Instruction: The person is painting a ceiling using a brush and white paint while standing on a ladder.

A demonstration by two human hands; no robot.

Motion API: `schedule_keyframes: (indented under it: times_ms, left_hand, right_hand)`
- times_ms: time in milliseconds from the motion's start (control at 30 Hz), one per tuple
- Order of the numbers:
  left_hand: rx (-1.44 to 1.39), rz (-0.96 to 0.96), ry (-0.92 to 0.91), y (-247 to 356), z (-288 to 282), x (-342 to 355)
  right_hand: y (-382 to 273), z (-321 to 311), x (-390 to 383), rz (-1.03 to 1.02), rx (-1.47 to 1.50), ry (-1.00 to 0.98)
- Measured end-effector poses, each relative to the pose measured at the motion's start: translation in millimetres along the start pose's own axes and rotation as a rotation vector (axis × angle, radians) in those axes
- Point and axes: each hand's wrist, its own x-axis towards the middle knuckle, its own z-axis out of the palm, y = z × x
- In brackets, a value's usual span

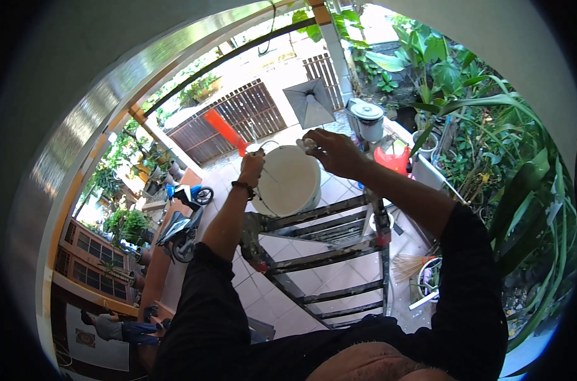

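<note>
The dark sleeves [471, 273] of the person lie nearest, below both hands. The left hand [253, 166] is closed on the lower end of an orange tool [222, 128]; the tool's broad, flat part points up and to the left of that hand. A dark bracelet [243, 188] circles the wrist below it. The fingers of the right hand [339, 152] are pinched together on a small whitish lump [309, 145], whose material cannot be identified.

A white bucket [291, 178] is positioned between and slightly below the two hands, open side up. The left hand is at its left rim, the right hand at its upper right; contact with the rim cannot be confirmed. A paint-spotted ladder [326, 254] extends below the bucket and both hands.

Beneath, a tiled floor [282, 251] is visible. A broom [404, 267] lies below the right hand and to its right. A red object [393, 160] is to the right of the right hand; a lidded grey bin [369, 127] is above it. Two motorbikes [180, 232] stand to the left of and below the left hand. Farthest, a slatted gate [238, 117] spans the area above the left hand.
</note>
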Motion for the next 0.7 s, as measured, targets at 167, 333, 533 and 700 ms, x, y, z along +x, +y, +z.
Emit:
schedule_keyframes:
  times_ms: [167, 333, 533, 700]
  left_hand:
    - [0.111, 0.002, 0.002, -1, -1, 9]
    - [0.092, -0.021, -0.010, 0, -3, 21]
    - [-0.018, -0.040, 0.018, 0, -11, 25]
    - [0.038, -0.100, -0.010, 5, -22, 28]
  right_hand:
    - [1, -3, 2, 0.045, 0.006, -0.026]
    - [5, -1, 2, 0.027, -0.043, -0.109]
    - [4, -1, 6, 0.022, -0.039, -0.148]
    - [3, 1, 8, 0.034, -0.056, -0.169]
